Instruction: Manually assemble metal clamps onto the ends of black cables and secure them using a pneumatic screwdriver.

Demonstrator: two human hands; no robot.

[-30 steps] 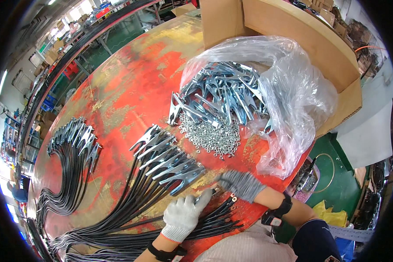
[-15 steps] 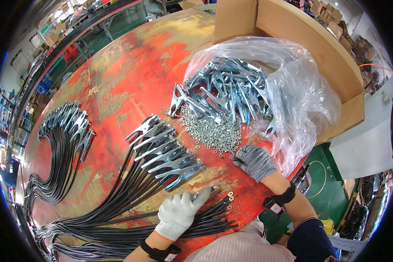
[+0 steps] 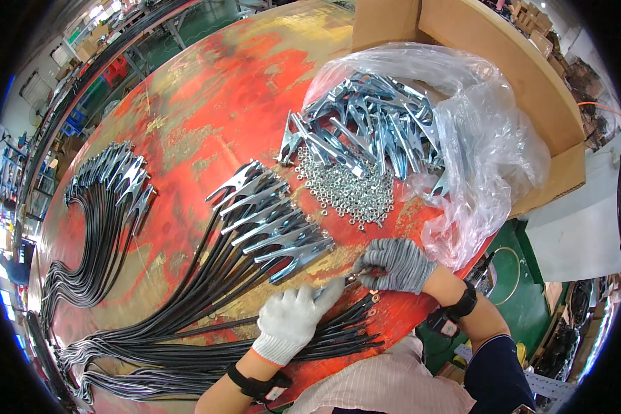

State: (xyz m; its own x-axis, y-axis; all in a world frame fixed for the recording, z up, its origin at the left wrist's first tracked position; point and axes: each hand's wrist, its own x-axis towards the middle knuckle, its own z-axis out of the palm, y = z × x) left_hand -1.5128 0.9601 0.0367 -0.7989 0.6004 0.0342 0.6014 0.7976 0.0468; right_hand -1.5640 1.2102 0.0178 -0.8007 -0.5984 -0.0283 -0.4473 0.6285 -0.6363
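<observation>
My left hand (image 3: pixel 293 319), in a white knit glove, is closed around a black cable (image 3: pixel 236 323) with a small metal end poking out past its thumb and forefinger. At that end, the fingers of my right hand (image 3: pixel 399 265), in a grey striped glove, are pinched together; what they hold is too small to make out. Beneath and beside my left hand lie more black cables (image 3: pixel 345 338) with copper-coloured ring terminals (image 3: pixel 372 310). Beyond it rests a row of silver spring clamps (image 3: pixel 283 231) joined to cables. A heap of small nuts (image 3: pixel 348 196) lies farther off.
Loose metal clamps (image 3: pixel 372 124) spill from a clear plastic bag (image 3: pixel 486 131) by an open cardboard box (image 3: pixel 504 62). A second bundle of clamps with cables (image 3: pixel 110 179) lies at the left. The tabletop (image 3: pixel 214 124) is worn red, with its edge near my body.
My right hand has come from the edge of the nut heap down to the metal end at my left fingertips. My left hand keeps its grip, and the view has shifted slightly.
</observation>
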